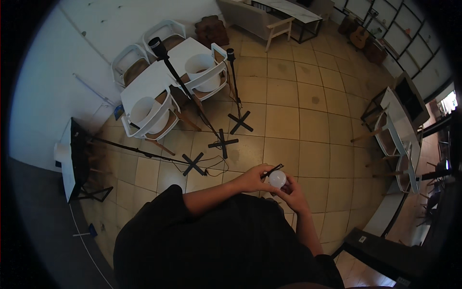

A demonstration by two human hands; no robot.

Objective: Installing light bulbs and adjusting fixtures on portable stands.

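holding white round object [277, 179] before black-clad torso [216, 236] in curled right grip [292, 193]; pinching slim black item [274, 169] just beside it in nearly closed left grip [253, 179]; taken up, not yet released.

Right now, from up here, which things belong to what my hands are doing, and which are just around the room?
In hand:
Round white object, held by the right hand
Thin black object, held by the left hand

Just around:
White table
White chairs
White bins
Black floor stands
Guitar
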